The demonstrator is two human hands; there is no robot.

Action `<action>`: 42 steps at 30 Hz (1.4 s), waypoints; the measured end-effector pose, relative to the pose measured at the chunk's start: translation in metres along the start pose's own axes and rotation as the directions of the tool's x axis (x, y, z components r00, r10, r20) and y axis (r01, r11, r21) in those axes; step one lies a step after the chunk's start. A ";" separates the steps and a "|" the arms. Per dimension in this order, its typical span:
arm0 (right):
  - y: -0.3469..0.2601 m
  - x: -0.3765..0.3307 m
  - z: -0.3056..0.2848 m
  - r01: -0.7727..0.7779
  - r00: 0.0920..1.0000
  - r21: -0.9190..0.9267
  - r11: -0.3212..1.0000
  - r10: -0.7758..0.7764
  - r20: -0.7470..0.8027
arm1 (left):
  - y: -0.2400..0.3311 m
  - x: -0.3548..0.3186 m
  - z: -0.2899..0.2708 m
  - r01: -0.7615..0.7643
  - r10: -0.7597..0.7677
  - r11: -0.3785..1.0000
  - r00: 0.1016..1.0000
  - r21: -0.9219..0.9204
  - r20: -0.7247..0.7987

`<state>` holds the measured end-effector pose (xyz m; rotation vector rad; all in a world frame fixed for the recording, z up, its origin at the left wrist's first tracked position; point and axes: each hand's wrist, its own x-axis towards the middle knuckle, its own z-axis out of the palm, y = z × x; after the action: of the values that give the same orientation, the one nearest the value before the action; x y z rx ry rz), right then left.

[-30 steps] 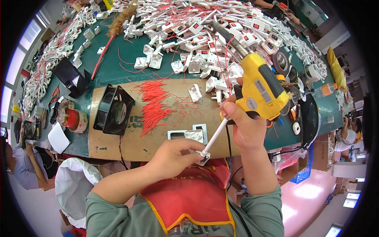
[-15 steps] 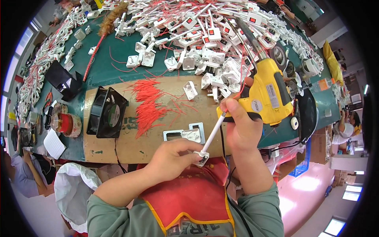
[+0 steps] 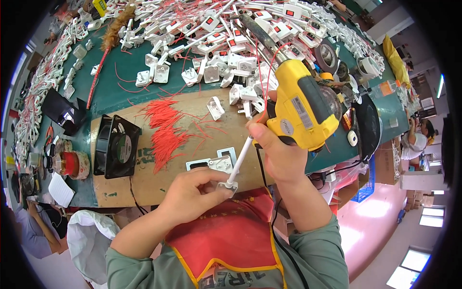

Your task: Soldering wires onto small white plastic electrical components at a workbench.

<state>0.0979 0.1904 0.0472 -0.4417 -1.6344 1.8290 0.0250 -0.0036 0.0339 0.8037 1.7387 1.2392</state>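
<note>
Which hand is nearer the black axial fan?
Left: the left hand lies right of the black axial fan, lower in view; the right hand is farther right, beyond the red wires.

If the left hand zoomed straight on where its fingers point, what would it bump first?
Past the white piece the left hand pinches, the black cable comes first in the picture, then the right forearm. Depth is unclear: the cable may lie lower, making the forearm first.

Fan [image 3: 117, 147] on cardboard [image 3: 113, 195], wires [image 3: 166, 139] right of it, plugs [image 3: 211, 73] behind
</note>
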 end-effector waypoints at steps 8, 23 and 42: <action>-0.004 0.008 -0.001 -0.046 0.998 0.151 0.987 0.052 -0.031 | 0.002 0.003 0.002 0.108 -0.102 0.974 0.994 -0.201 0.041; 0.006 -0.003 -0.004 0.002 1.000 0.101 0.995 -0.001 -0.015 | -0.006 0.000 0.011 0.214 -0.191 0.884 0.977 -0.416 0.095; 0.003 0.005 -0.012 0.028 0.994 -0.093 0.995 -0.037 -0.100 | -0.009 0.000 0.014 0.171 -0.174 0.946 0.985 -0.275 0.016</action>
<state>0.1010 0.2024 0.0428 -0.5366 -1.6509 1.6847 0.0371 -0.0008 0.0231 0.4731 1.5612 1.3278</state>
